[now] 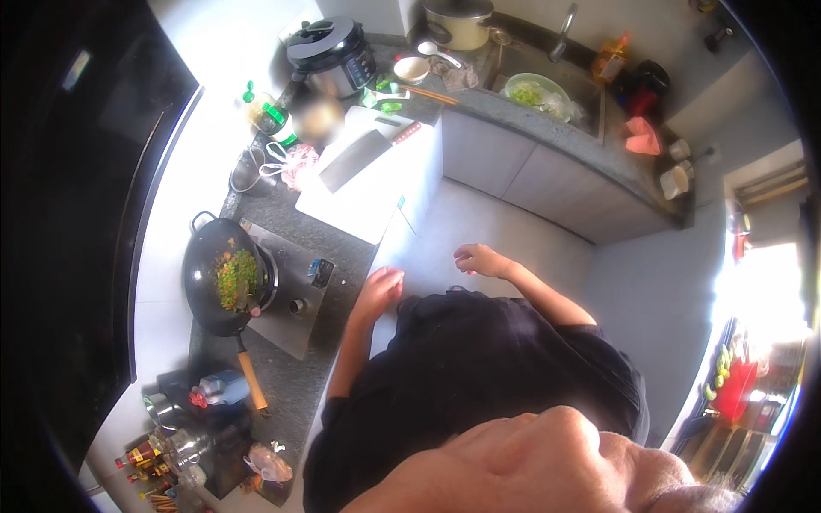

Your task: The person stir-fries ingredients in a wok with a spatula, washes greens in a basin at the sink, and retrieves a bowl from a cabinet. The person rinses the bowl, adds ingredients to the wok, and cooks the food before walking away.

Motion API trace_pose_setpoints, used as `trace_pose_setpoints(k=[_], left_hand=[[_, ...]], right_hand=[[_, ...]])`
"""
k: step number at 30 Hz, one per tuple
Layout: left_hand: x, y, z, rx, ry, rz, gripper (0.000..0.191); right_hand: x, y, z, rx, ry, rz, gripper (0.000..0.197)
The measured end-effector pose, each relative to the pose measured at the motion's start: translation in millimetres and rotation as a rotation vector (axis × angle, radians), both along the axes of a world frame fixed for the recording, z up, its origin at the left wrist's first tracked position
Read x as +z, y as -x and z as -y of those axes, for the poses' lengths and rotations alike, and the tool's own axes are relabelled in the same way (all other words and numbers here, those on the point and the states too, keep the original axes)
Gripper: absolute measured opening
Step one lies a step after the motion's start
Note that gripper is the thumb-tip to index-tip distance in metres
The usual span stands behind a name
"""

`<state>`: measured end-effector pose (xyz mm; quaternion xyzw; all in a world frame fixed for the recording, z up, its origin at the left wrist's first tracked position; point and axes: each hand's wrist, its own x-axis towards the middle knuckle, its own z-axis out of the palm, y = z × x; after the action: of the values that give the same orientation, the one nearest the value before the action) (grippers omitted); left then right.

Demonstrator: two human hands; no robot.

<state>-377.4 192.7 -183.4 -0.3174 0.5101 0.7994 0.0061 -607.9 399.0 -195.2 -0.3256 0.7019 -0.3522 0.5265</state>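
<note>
My left hand (383, 287) hangs at the edge of the stove counter, fingers loosely bent, holding nothing I can see. My right hand (482, 260) is in front of my body above the floor, half curled and holding nothing. On the gas stove (282, 301) to my left sits a black wok (204, 276) holding chopped green and orange food (237, 279). Its wooden handle (252, 378) points toward me along the counter. Ahead, a cleaver (356, 160) with a reddish handle rests on a white cutting board (349, 211). Neither hand touches these things.
An electric pressure cooker (333, 58) stands in the back corner beside a white bowl (412, 70) and chopsticks (426, 94). In the sink (507, 70) is a basin (551, 86) of cut greens. Several bottles (144, 452) stand at lower left, near a blue-tinted container (224, 388).
</note>
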Motion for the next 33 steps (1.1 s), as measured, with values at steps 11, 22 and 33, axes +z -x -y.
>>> trace_pose_setpoints(k=[11, 22, 33], left_hand=[[16, 241, 65, -0.125, -0.018, -0.113, 0.010], [261, 473, 249, 0.472, 0.760, -0.786, 0.040], [482, 500, 343, 0.764, 0.480, -1.201, 0.059]], right_hand=[[-8, 123, -47, -0.330, 0.043, 0.160, 0.029], [23, 314, 16, -0.366, 0.077, 0.061, 0.039], [81, 404, 118, 0.120, 0.153, 0.190, 0.040]])
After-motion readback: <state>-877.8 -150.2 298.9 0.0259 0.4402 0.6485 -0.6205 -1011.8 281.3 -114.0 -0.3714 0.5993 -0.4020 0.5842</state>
